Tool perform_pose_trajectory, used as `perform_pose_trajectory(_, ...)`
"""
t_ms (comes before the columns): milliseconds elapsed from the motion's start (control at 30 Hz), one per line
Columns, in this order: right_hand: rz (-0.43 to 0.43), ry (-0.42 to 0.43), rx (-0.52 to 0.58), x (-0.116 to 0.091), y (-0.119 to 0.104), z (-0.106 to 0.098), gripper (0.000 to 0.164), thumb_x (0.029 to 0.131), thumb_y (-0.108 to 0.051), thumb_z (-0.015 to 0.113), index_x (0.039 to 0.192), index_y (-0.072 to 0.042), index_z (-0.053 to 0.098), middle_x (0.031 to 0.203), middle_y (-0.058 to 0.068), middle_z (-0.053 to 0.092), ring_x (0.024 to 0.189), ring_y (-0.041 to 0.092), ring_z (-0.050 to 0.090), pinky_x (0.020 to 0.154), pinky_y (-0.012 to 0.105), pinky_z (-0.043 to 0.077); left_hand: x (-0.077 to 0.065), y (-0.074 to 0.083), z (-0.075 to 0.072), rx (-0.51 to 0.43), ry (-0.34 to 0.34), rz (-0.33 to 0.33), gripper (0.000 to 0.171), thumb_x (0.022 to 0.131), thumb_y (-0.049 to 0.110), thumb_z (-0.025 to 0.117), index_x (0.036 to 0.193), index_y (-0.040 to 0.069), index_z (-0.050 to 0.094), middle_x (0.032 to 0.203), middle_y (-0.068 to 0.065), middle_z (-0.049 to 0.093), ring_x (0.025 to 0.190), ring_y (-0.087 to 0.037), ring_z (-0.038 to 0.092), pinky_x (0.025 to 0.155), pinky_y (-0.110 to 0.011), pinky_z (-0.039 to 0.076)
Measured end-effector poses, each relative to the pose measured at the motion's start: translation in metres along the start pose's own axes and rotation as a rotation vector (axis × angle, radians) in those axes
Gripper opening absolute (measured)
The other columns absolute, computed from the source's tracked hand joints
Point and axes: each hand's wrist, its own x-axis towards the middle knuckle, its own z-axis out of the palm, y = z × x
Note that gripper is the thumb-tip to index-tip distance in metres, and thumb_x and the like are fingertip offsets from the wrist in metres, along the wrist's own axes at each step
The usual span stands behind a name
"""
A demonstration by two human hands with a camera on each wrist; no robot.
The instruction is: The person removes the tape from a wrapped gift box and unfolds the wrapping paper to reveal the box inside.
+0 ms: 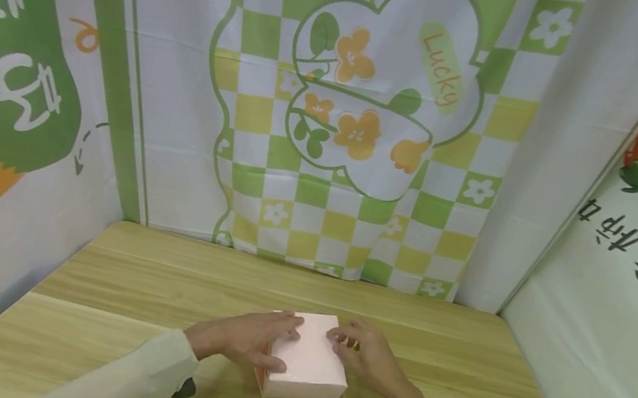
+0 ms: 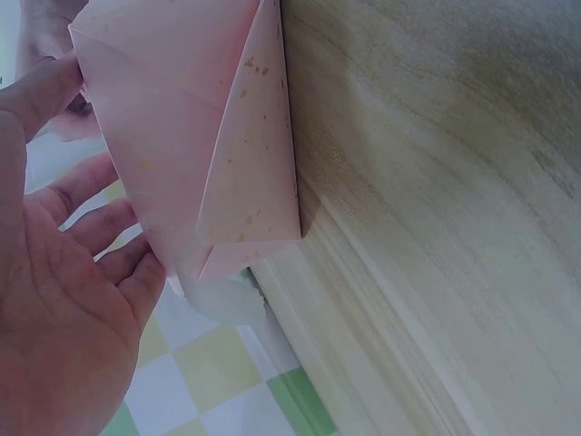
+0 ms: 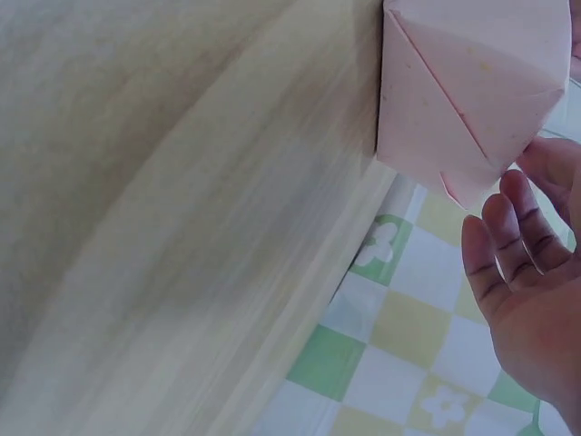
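A box wrapped in pink paper (image 1: pixel 309 354) lies on the wooden table between both hands. In the left wrist view, its near side shows gold flecks and a slanting folded flap (image 2: pixel 250 145). My left hand (image 1: pixel 252 338) is spread over the box's left edge, with thumb and fingertips touching the top. At the upper right edge is my right hand (image 1: pixel 371 357), thumb and index finger at the paper, the other fingers loosely bent. The right wrist view shows those fingertips (image 3: pixel 516 186) close to a box corner, where a diagonal paper seam (image 3: pixel 440 86) crosses the side.
The wooden table (image 1: pixel 149 290) extends around the box. Behind it hangs a checked green and yellow cloth (image 1: pixel 345 232), with printed white curtains (image 1: pixel 604 363) on both sides. A whitish translucent piece (image 2: pixel 227 302) juts from the box's far end.
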Motion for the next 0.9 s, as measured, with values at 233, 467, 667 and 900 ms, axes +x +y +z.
perform_pose_trajectory(233, 0.017, -0.033, 0.040, 0.004, 0.002, -0.002, 0.007, 0.088, -0.008, 0.070, 0.088, -0.015, 0.071, 0.087, -0.004, 0.064, 0.074, 0.004, 0.054, 0.064, 0.019, 0.049, -0.001, -0.001, 0.000, 0.001, 0.013, 0.004, 0.078, 0.095, 0.043, 0.062, 0.152, 0.000, 0.030, 0.145, -0.002, 0.055, 0.150, -0.029, 0.027, 0.121, -0.046, 0.027)
perform_pose_trajectory(467, 0.025, -0.031, 0.072, 0.005, 0.009, -0.001, 0.006, 0.089, -0.011, 0.070, 0.093, -0.014, 0.073, 0.089, -0.004, 0.063, 0.079, 0.005, 0.055, 0.067, 0.019, 0.050, -0.001, 0.000, 0.000, -0.007, 0.013, -0.003, 0.078, 0.095, 0.044, 0.062, 0.152, 0.001, 0.030, 0.145, -0.002, 0.054, 0.150, -0.029, 0.027, 0.122, -0.046, 0.027)
perform_pose_trajectory(667, -0.074, -0.018, -0.004, 0.008, 0.012, 0.004, 0.006, 0.094, -0.012, 0.064, 0.088, -0.012, 0.067, 0.086, -0.003, 0.059, 0.078, 0.004, 0.052, 0.066, 0.020, 0.049, -0.002, 0.001, -0.001, -0.016, 0.008, -0.012, 0.080, 0.095, 0.043, 0.061, 0.153, 0.000, 0.028, 0.145, -0.001, 0.055, 0.150, -0.028, 0.026, 0.122, -0.046, 0.025)
perform_pose_trajectory(900, -0.059, -0.071, 0.098, 0.004, 0.013, 0.005, 0.006, 0.100, -0.011, 0.054, 0.098, -0.007, 0.059, 0.092, 0.000, 0.054, 0.083, 0.006, 0.047, 0.069, 0.020, 0.047, -0.002, 0.002, -0.001, -0.009, 0.007, -0.007, 0.080, 0.095, 0.043, 0.061, 0.153, 0.000, 0.027, 0.145, -0.002, 0.055, 0.150, -0.029, 0.027, 0.122, -0.046, 0.025)
